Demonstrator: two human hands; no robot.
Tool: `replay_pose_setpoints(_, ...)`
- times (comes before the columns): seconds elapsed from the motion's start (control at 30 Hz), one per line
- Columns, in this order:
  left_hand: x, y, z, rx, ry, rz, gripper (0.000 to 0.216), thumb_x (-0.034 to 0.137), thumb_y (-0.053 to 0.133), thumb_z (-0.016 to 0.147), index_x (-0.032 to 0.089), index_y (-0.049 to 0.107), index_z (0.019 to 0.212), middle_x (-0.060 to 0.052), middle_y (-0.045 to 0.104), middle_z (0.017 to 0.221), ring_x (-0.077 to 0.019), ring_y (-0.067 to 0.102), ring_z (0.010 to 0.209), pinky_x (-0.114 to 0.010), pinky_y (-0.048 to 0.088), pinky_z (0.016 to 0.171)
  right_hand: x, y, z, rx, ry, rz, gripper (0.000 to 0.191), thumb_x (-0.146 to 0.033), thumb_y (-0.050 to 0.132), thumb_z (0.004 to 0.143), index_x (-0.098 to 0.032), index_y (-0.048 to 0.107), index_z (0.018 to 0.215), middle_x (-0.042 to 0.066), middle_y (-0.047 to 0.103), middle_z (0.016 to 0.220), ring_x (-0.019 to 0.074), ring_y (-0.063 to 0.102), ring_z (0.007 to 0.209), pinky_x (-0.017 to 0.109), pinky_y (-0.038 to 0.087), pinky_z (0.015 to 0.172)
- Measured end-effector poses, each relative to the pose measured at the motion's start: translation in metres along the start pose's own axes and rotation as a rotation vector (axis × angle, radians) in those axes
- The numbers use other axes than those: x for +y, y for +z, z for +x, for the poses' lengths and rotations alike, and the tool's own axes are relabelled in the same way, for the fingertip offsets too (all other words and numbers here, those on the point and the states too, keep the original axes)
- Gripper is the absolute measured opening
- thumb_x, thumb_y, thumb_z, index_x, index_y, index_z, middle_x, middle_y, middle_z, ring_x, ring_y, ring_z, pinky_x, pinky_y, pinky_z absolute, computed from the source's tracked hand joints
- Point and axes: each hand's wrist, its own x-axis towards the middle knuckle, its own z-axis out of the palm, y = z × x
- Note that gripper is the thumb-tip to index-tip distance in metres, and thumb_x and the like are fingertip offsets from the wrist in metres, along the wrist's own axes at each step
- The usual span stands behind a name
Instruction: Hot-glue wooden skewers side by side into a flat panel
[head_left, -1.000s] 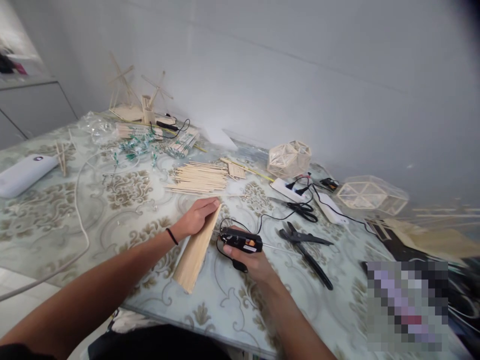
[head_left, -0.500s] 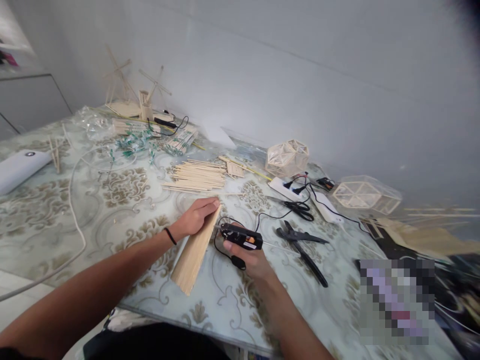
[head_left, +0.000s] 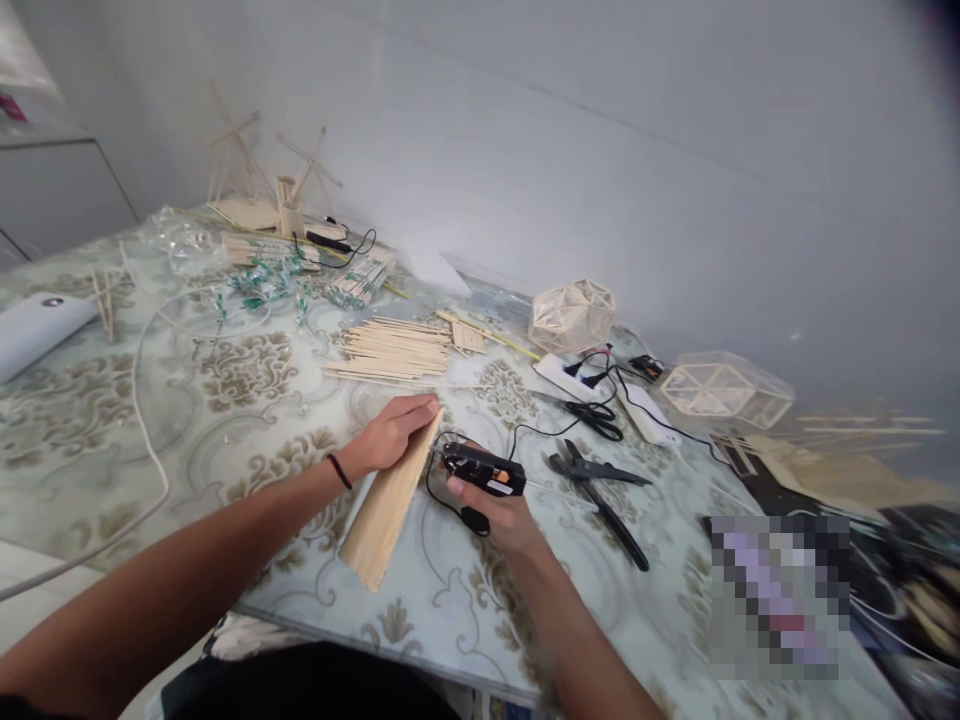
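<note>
Wood panel [head_left: 391, 512] btwn L hand [head_left: 391, 436] pinching it & R hand [head_left: 501, 516] gripping glue gun [head_left: 480, 467]

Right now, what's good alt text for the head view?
A left hand holds a long, pale wooden panel; the right hand points a black plastic glue gun at its edge. Beyond lie thin, pale wooden sticks on a white floral table.

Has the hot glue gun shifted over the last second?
Yes, slightly: judged against the scissors, the hot glue gun has shifted rightward in the view, narrowing the gap between them.
</note>
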Motion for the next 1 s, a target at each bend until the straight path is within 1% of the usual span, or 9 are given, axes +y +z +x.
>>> replay_pose_setpoints(0.2,0.000,0.000,0.000,0.005,-0.004,0.015,0.041,0.049,0.043,0.099,0.022,0.036,0.069,0.003,0.037,0.069,-0.0155,0.033,0.070,-0.032,0.031,0.069,0.006,-0.004,0.000,0.016,0.007,-0.023,0.041,-0.052,0.092,0.066,-0.025,0.077,0.093,0.005,0.070,0.086,0.0248,0.063,0.080,0.042,0.054,0.079)
replay_pose_setpoints(0.37,0.004,0.000,-0.001,-0.004,0.004,0.024,0.040,0.048,0.042,0.100,0.021,0.036,0.070,0.003,0.037,0.070,-0.0152,0.033,0.070,-0.033,0.031,0.070,0.011,-0.010,0.001,0.013,0.016,-0.068,0.036,-0.050,0.091,0.069,-0.024,0.075,0.088,0.005,0.071,0.085,0.0254,0.064,0.080,0.043,0.055,0.081)
replay_pose_setpoints(0.57,0.006,0.001,-0.002,-0.018,0.007,0.042,0.041,0.050,0.041,0.101,0.022,0.035,0.071,0.003,0.037,0.070,-0.0154,0.033,0.070,-0.033,0.032,0.070,0.007,-0.008,0.001,0.062,0.001,-0.043,0.040,-0.049,0.093,0.067,-0.026,0.078,0.096,0.007,0.076,0.097,0.0314,0.069,0.096,0.052,0.054,0.096)
replay_pose_setpoints(0.77,0.007,0.001,-0.002,-0.030,0.019,0.040,0.043,0.050,0.041,0.101,0.022,0.034,0.069,0.003,0.035,0.069,-0.0149,0.031,0.068,-0.033,0.030,0.070,0.010,-0.011,0.003,0.092,0.004,-0.040,0.043,-0.051,0.094,0.065,-0.026,0.077,0.096,0.007,0.077,0.093,0.0316,0.069,0.092,0.053,0.055,0.093)
replay_pose_setpoints(0.87,0.008,0.002,-0.003,-0.034,0.021,0.037,0.042,0.048,0.041,0.101,0.022,0.033,0.069,0.003,0.034,0.068,-0.0151,0.031,0.067,-0.034,0.029,0.069,0.015,-0.013,0.005,0.094,0.013,-0.034,0.047,-0.054,0.094,0.064,-0.026,0.077,0.097,0.007,0.077,0.096,0.0314,0.069,0.093,0.051,0.055,0.092)
replay_pose_setpoints(1.0,0.009,0.002,-0.003,-0.042,0.030,0.056,0.042,0.047,0.040,0.101,0.022,0.033,0.068,0.003,0.034,0.067,-0.0154,0.031,0.067,-0.034,0.029,0.069,0.019,-0.014,0.006,0.135,0.032,-0.014,0.052,-0.053,0.094,0.062,-0.024,0.078,0.102,0.007,0.077,0.098,0.0314,0.070,0.094,0.051,0.054,0.093)
